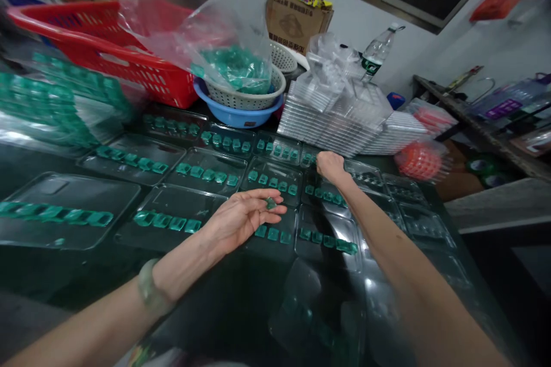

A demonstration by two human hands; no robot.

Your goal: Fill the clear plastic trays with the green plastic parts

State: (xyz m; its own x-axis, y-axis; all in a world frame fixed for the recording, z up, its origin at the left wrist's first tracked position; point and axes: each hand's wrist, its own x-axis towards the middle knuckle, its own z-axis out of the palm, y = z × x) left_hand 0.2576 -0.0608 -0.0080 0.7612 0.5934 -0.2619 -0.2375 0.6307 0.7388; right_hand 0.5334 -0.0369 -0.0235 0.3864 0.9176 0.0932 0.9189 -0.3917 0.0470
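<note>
Rows of small translucent green cubes [208, 174] lie across clear plastic trays [129, 183] on a dark table. My left hand [241, 215], a pale bangle [150, 289] at its wrist, is turned palm up over the near middle trays. Between its fingers sits a green cube [270, 203]. Farther off to the right, my right hand [330, 166] is closed, fingers bunched downward, at a back-row tray with green cubes [309, 158]. Whatever its fingertips hold is hidden behind the hand.
A red basket [172, 83] stands at the back left. A plastic bag of green pieces [236, 66] rests in a grey strainer [278, 83] over a blue basin [241, 117]. Stacked clear trays [318, 120] and a water bottle [379, 51] stand behind. Green stacks [38, 106] are at left.
</note>
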